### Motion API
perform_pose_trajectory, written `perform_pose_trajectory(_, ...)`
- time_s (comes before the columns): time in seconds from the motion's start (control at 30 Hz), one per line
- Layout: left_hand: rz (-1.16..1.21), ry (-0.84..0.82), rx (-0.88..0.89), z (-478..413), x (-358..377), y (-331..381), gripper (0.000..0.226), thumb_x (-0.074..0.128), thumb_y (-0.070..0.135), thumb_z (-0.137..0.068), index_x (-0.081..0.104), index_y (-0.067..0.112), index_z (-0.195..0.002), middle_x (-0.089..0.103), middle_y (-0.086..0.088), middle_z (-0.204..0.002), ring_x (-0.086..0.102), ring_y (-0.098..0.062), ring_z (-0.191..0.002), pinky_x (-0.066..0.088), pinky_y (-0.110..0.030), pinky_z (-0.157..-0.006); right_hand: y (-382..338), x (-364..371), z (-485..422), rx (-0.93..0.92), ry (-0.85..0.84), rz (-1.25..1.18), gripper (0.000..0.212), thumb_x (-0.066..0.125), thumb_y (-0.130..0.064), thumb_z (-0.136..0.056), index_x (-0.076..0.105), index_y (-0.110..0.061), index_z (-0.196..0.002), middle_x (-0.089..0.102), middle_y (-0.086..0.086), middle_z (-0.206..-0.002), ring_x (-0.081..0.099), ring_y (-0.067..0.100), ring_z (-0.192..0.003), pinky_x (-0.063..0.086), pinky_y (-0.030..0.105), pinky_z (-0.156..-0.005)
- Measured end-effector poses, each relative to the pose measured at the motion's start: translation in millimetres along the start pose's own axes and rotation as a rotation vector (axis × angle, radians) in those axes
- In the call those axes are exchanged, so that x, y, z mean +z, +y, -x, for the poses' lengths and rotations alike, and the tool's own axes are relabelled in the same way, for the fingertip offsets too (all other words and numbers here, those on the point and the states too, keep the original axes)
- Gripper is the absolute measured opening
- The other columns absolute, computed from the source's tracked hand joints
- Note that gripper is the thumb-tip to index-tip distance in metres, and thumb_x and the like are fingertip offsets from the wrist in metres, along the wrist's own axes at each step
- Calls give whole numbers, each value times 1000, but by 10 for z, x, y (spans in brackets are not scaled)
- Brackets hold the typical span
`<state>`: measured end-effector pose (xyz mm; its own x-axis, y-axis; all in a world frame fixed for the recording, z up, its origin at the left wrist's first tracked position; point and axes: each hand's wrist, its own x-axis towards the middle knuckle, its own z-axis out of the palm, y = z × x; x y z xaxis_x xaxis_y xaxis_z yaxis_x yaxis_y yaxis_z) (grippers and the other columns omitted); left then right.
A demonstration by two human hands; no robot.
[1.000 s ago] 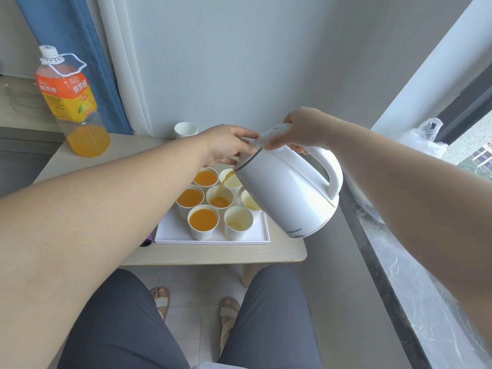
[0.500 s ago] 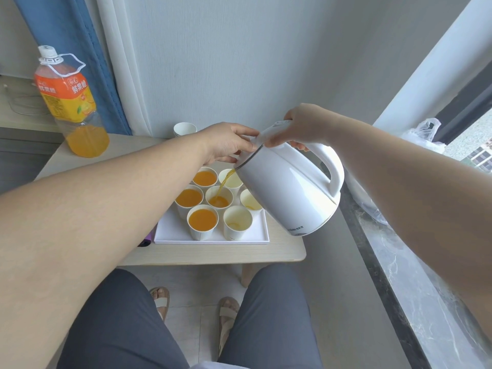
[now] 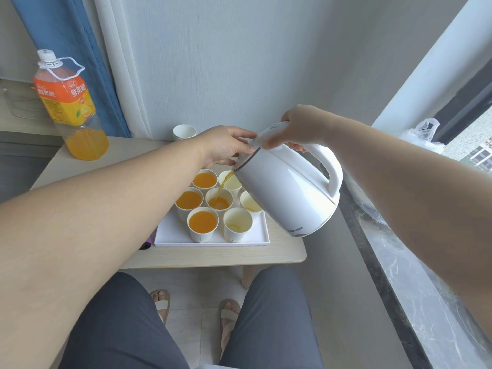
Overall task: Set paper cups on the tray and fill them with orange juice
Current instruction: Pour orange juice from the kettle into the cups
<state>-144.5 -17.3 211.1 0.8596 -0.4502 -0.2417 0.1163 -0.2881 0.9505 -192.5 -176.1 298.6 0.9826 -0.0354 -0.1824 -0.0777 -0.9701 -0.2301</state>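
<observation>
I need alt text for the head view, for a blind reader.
A person's right hand tilts a white kettle, pouring orange juice into a middle paper cup on a tray; the left hand touches the kettle's lid. Three cups are full, three nearly empty.

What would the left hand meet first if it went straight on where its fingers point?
The kettle: fingers of the left hand seem to rest on its lid, so nothing lies between.
</observation>
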Motion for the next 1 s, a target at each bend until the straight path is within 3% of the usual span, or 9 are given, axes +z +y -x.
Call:
perform_pose_trajectory(0.33, 26, 11, -4, -19, -20, -14, 43, 67, 11, -88, 59, 25, -127, 62, -2, -127, 58, -20, -117, 47, -33, -97, -52, -25, -3, -6, -8, 28, 39, 73, -44, -73, 49, -14, -64, 54, 0, -52, 48, 15, -48, 33, 25, -50)
perform_pose_trajectory(1.0, 21, 2, 5, -38, -55, -33, 43, 67, 11, -88, 59, 24, -128, 60, -3, -129, 58, -20, -116, 48, -31, -93, -65, -16, -44, -8, -4, 46, 40, 73, -47, -71, 51, -14, -64, 55, 0, -52, 48, 16, -49, 33, 27, -51)
